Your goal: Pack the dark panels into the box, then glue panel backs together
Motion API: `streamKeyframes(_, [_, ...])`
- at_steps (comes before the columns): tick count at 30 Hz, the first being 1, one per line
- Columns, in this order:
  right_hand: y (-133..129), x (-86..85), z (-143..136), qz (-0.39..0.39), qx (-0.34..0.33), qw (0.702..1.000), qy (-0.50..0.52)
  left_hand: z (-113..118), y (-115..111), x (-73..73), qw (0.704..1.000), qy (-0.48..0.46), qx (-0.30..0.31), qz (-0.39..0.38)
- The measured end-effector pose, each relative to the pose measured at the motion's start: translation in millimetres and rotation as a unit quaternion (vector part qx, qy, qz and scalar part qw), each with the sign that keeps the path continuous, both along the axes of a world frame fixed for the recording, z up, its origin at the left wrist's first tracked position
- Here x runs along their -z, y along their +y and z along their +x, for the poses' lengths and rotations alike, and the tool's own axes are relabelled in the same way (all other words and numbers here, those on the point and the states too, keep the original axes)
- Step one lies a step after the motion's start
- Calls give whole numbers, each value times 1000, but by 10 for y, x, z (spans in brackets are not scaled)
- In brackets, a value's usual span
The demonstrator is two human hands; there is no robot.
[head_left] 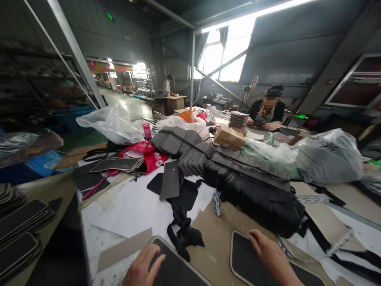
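Two dark flat panels with rounded corners and pale rims lie at the bottom of the head view. My left hand point(145, 265) is at the left edge of the left panel point(175, 266), thumb over its top and fingers at its rim. On the right panel point(245, 258), my right hand point(269, 252) rests near the upper edge, its fingertips together at the rim; its underside is hidden. Black fabric scraps point(186, 234) lie between the panels, farther up. Beyond them a grey piece point(170, 180) sits on black pieces.
A long bundle of black pieces point(253, 198) and grey stacks point(175, 141) stand across the table. Stacked rimmed panels point(22, 218) are at far left. Plastic bags point(329, 155) and a cardboard box point(229, 137) lie farther back. A person point(268, 107) sits across the table.
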State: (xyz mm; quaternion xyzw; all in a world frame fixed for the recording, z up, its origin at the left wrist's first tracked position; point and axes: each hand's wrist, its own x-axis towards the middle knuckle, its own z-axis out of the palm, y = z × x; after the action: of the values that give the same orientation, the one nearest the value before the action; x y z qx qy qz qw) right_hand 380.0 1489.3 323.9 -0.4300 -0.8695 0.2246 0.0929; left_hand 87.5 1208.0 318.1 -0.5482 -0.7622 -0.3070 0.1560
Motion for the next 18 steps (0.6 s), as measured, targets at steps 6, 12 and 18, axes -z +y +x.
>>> streamKeyframes(6, [30,-83,-946,6,-56,998,-42,-973,545,328,995,94,-34,6])
streamKeyframes(12, [111,-210,-2132,24,-110,992,-58,-1609,717,832,974,215,-67,-30])
streamKeyframes(18, [237,-229,-3180,73,-96,992,-41,-1745,747,889,958,266,-77,-67])
